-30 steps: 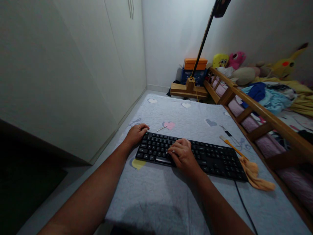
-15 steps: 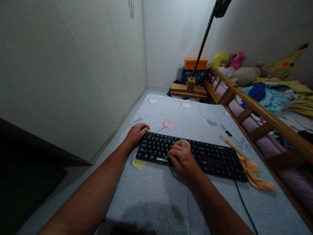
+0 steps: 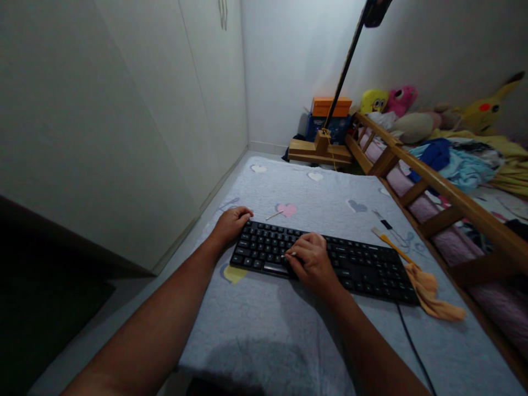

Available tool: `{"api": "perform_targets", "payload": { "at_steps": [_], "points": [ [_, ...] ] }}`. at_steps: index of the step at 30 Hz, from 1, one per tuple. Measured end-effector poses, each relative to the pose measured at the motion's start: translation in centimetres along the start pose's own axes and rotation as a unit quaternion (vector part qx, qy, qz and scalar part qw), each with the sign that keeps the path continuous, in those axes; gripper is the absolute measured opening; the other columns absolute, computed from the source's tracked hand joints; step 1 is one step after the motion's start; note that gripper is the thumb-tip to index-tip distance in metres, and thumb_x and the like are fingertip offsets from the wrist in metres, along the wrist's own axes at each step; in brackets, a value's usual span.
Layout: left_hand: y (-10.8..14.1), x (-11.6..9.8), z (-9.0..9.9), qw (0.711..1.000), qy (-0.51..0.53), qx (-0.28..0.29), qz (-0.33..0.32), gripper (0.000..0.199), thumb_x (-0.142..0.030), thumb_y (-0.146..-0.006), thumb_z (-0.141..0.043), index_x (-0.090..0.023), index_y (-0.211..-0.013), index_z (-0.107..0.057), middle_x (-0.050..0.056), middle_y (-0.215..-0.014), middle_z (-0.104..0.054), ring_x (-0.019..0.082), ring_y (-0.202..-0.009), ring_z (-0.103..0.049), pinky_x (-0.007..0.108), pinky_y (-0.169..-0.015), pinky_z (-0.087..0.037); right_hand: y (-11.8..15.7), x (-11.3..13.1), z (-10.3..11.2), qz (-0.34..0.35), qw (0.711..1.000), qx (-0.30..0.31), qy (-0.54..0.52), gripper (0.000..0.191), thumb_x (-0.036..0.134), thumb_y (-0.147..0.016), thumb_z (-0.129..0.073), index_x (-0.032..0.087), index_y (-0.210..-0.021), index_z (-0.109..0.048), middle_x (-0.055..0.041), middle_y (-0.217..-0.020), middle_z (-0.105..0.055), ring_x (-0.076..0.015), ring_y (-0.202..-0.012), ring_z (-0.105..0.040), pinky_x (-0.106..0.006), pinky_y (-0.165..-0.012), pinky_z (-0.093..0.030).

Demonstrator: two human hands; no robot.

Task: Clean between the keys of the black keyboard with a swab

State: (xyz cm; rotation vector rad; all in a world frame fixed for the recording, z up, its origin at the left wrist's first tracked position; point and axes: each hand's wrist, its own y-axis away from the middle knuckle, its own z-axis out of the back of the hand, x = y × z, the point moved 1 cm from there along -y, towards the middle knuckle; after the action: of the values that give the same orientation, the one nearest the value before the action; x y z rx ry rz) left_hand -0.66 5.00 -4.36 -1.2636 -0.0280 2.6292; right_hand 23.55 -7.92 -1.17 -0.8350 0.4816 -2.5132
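Note:
A black keyboard lies across the cloth-covered table. My left hand is closed over its far left corner, with the thumb along the edge. Above the middle keys, my right hand is pinched around a thin white cotton swab; one tip points at the keys near the space bar, and most of the stick is hidden by the fingers. Beyond the keyboard, another cotton swab rests beside a pink heart print.
Right of the keyboard lie a brush with an orange handle, an orange cloth and a thin tool with a black band. The keyboard cable runs toward me. A wooden bed rail borders the right; a white wardrobe stands left.
My right hand has shifted slightly right and up over the keys with the cotton swab. My left hand stays on the keyboard's corner.

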Motion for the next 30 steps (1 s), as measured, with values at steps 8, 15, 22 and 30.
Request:
{"api": "perform_targets", "payload": {
  "at_steps": [8, 15, 22, 30],
  "points": [
    [-0.1, 0.1, 0.0, 1.0, -0.002, 0.003, -0.006, 0.033, -0.037, -0.081, -0.048, -0.017, -0.091, -0.073, 0.007, -0.093, -0.075, 0.025, -0.089, -0.067, 0.036, -0.085, -0.049, 0.2, 0.2, 0.3, 0.015, 1.0, 0.023, -0.012, 0.014, 0.02, -0.09, -0.063, 0.021, -0.078, -0.069, -0.0021, -0.078, -0.07, -0.0209, -0.091, -0.055, -0.045, -0.098, -0.032],
    [-0.1, 0.2, 0.0, 1.0, 0.002, 0.004, -0.003, 0.032, -0.036, -0.081, -0.048, -0.017, -0.09, -0.072, 0.007, -0.092, -0.075, 0.025, -0.088, -0.067, 0.036, -0.083, -0.049, 0.5, 0.5, 0.6, 0.014, 0.999, 0.038, -0.032, 0.016, 0.018, -0.09, -0.06, 0.021, -0.077, -0.068, -0.0022, -0.077, -0.068, -0.0206, -0.09, -0.054, -0.046, -0.1, -0.032],
    [-0.1, 0.4, -0.1, 1.0, 0.005, 0.004, 0.001, 0.033, -0.036, -0.082, -0.048, -0.017, -0.091, -0.072, 0.008, -0.092, -0.075, 0.025, -0.086, -0.067, 0.036, -0.082, -0.049, 0.8, -0.2, 1.1, 0.004, 0.999, 0.027, -0.032, 0.016, 0.015, -0.088, -0.059, 0.02, -0.075, -0.066, -0.0017, -0.074, -0.065, -0.0198, -0.088, -0.054, -0.045, -0.097, -0.033],
    [-0.1, 0.2, -0.1, 1.0, 0.003, 0.003, -0.004, 0.033, -0.036, -0.081, -0.048, -0.017, -0.091, -0.073, 0.008, -0.092, -0.075, 0.025, -0.088, -0.067, 0.036, -0.083, -0.049, 0.9, -0.6, 1.2, -0.007, 0.999, 0.032, -0.028, 0.015, 0.014, -0.088, -0.06, 0.02, -0.075, -0.065, -0.001, -0.075, -0.065, -0.0198, -0.089, -0.053, -0.042, -0.094, -0.033]
  ]
}}
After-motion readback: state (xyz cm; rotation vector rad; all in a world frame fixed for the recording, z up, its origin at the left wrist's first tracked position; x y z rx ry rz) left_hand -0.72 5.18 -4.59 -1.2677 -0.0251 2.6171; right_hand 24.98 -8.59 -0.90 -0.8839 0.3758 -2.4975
